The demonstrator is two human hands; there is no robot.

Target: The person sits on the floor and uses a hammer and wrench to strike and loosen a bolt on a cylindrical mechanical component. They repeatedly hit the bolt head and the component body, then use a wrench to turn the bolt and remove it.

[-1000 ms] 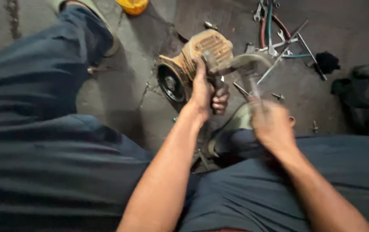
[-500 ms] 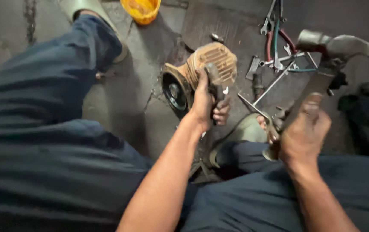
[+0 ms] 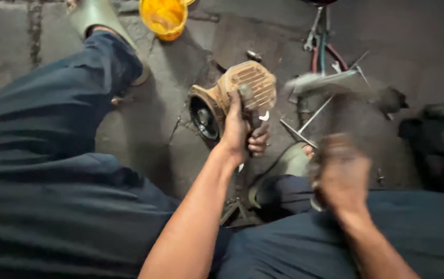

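Observation:
A rusty tan motor housing (image 3: 253,82) with a ribbed cover and a dark round opening lies on the concrete floor between my legs. My left hand (image 3: 240,132) is closed around a dark metal rod-like tool (image 3: 246,97) whose tip rests against the housing. My right hand (image 3: 341,173) is blurred by motion and grips the handle of a hammer. The hammer's grey head (image 3: 323,81) is a smear just right of the housing, apart from it.
A yellow bowl (image 3: 164,16) stands at the top. Wrenches and coloured cables (image 3: 321,44) and thin metal rods (image 3: 304,126) lie to the right of the housing. A dark rag (image 3: 434,142) is at far right. My sandalled feet (image 3: 98,18) rest on the floor.
The hammer was down by the rod a second ago, then swung up to the right. Now it is blurred and coming back left towards the housing. My left hand stayed put.

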